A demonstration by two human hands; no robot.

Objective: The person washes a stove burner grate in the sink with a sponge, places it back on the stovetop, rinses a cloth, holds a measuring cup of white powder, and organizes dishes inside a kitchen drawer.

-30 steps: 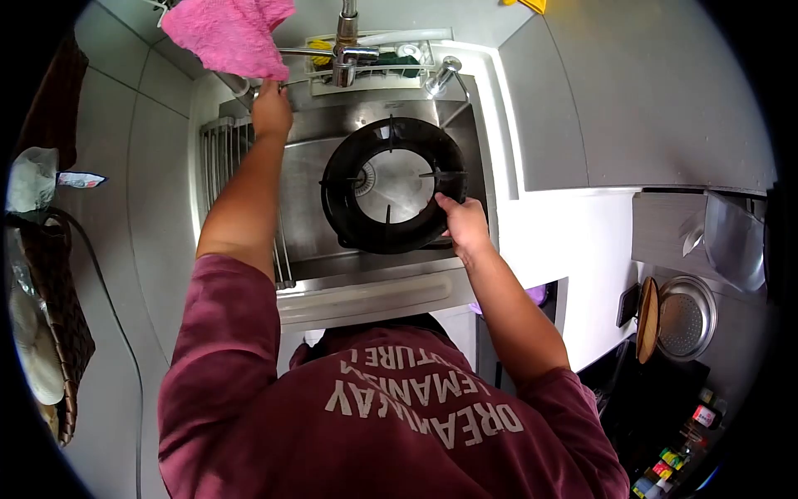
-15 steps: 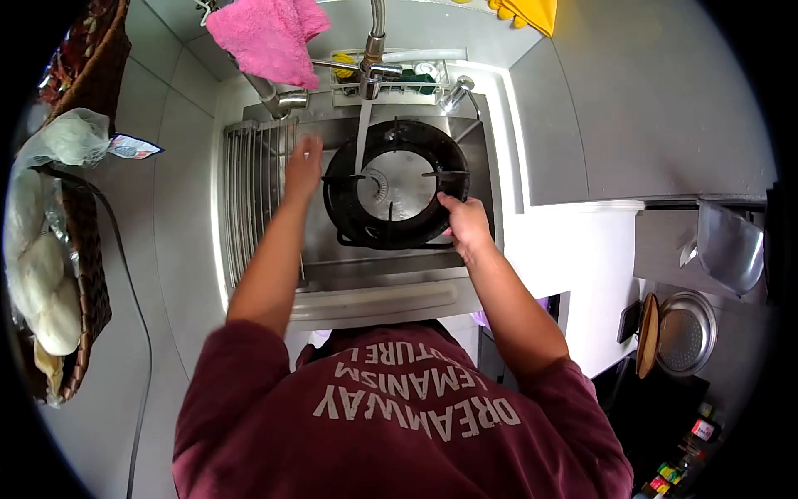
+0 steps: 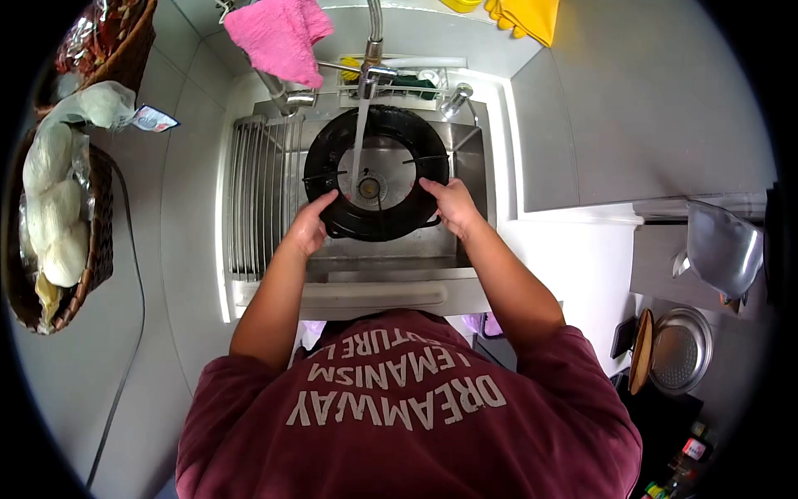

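A black ring-shaped wok stand [image 3: 378,224] with short inward prongs is held level over the steel sink [image 3: 341,256]. My left hand [image 3: 312,223] grips its lower left rim, thumb on top. On the right side of the rim, my right hand [image 3: 451,205] is closed the same way, its thumb toward the opening. Fingers under the rim are hidden. Water runs from the faucet [image 3: 371,79] down over the ring's left part. Through the opening I see the drain [image 3: 369,189].
A metal drying rack [image 3: 258,200] covers the sink's left side. A pink cloth [image 3: 278,37] hangs at the back left, near a caddy [image 3: 416,87] with sponges. Yellow gloves [image 3: 528,18] lie at the back. Woven baskets [image 3: 104,216] hang on the left.
My left hand has come down from beside the ring and now grips its left rim. The wok stand has shifted left and slightly toward the faucet, and looks rotated.
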